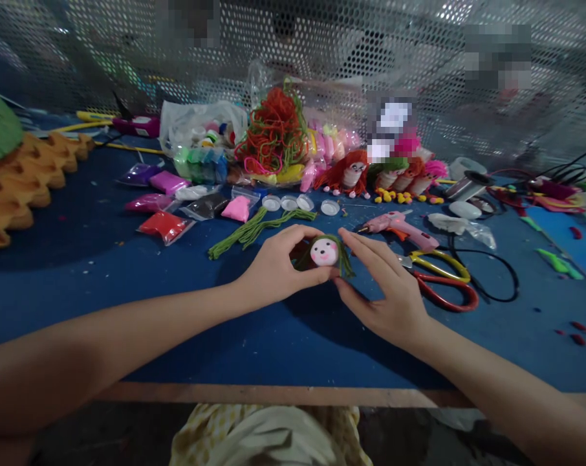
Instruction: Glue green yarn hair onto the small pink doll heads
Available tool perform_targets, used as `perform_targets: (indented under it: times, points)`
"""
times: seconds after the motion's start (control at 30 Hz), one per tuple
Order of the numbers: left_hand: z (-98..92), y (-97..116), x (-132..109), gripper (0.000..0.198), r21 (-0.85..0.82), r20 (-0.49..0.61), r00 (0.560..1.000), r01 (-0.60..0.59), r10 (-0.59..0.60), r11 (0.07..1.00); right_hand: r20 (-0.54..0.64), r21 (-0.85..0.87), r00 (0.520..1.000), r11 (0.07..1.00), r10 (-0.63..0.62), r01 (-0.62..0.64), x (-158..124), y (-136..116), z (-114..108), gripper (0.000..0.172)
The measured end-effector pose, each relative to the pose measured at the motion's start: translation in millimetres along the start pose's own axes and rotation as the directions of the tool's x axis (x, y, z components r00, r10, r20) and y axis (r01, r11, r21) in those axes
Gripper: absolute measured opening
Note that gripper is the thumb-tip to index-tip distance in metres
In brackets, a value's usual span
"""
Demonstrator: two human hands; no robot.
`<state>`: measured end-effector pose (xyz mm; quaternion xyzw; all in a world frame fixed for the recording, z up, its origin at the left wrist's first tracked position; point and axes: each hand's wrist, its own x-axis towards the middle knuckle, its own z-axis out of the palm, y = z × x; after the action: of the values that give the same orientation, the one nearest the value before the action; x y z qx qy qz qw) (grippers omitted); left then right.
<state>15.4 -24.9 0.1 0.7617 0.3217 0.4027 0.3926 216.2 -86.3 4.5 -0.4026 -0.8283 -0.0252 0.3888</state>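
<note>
Head cam view: both hands are on a little doll head (325, 252), white face, pink cheeks, green yarn hair, held over the middle of the blue surface (254, 349), back a bit from the near edge. Left hand (273, 262) has its grip curled round it, fingers up top and thumb underneath, pinching it from the left. Right hand's (387, 288) grip is closed in on the other side, fingertips at the hair and thumb low.

Just beyond the left hand there's a bunch of green yarn strands (249, 230). Past the right hand you've got a pink glue gun (400, 226) and scissors (443, 279) with one yellow and one red handle. Toward the far edge: a big red-and-green yarn tangle (276, 133) and a red-haired doll (354, 173). Orange egg tray (21, 188) sits by the left edge.
</note>
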Motion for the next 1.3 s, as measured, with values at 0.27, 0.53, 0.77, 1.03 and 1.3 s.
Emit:
perform_targets:
  times: [0.27, 0.53, 0.77, 1.03, 1.3]
  points:
    - [-0.8, -3.0, -1.6, 0.043, -0.057, 0.123, 0.991, -0.055, 0.061, 0.997, -0.026, -0.031, 0.999, 0.999, 0.037, -0.038, -2.8, 3.9, -1.8, 0.062]
    - [0.1, -4.8, -2.8, 0.045, -0.13, 0.151, 0.988, -0.021, 0.041, 0.991, -0.048, -0.026, 0.999, 1.0, 0.015, -0.016, -1.9, 2.5, -3.0, 0.056]
    - [1.5, -7.4, -1.6, 0.047, -0.206, 0.149, 0.988, 0.056, -0.026, 0.977, -0.027, -0.004, 0.999, 0.999, -0.034, 0.033, -0.8, 3.3, -3.0, 0.059]
    - [1.3, -4.7, 0.6, 0.05, -0.327, 0.155, 0.984, 0.136, -0.089, 0.935, 0.011, 0.061, 0.999, 0.997, -0.051, 0.051, 3.2, 1.5, -6.6, 0.058]
    - [0.7, -4.4, 0.4, 0.054, -0.298, 0.197, 0.974, 0.17, -0.113, 0.939, -0.008, 0.046, 0.996, 0.995, -0.085, 0.085, 2.3, 10.0, -5.3, 0.056]
